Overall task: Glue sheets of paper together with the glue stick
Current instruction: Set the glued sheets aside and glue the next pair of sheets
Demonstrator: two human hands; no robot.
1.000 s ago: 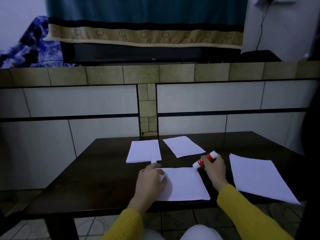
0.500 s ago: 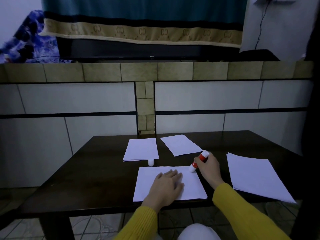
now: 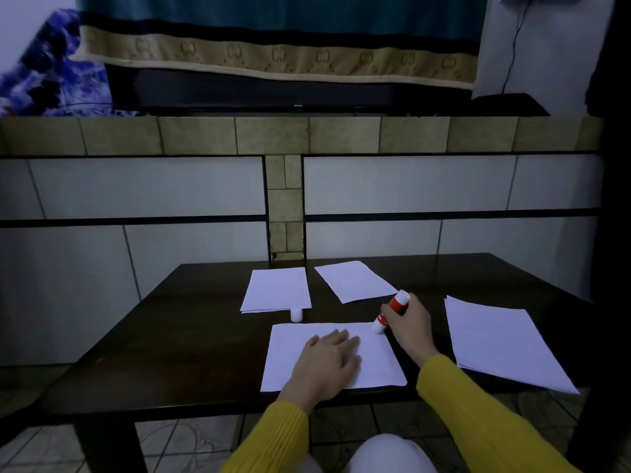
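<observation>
A white sheet of paper (image 3: 286, 356) lies near the front edge of the dark table (image 3: 191, 336). My left hand (image 3: 327, 363) lies flat on its middle, fingers straight, pressing it down. My right hand (image 3: 409, 322) grips a red and white glue stick (image 3: 391, 312), tilted, with its lower tip touching the sheet's far right corner. The stick's white cap (image 3: 296, 314) stands on the table just behind the sheet.
A small stack of paper (image 3: 276, 290) and a single sheet (image 3: 353, 280) lie at the back of the table. A larger stack of paper (image 3: 502, 343) lies on the right. A tiled wall rises behind the table.
My left hand slid from the sheet's left part to its middle and flattened. My right hand brought the glue stick's tip down onto the sheet's far right corner.
</observation>
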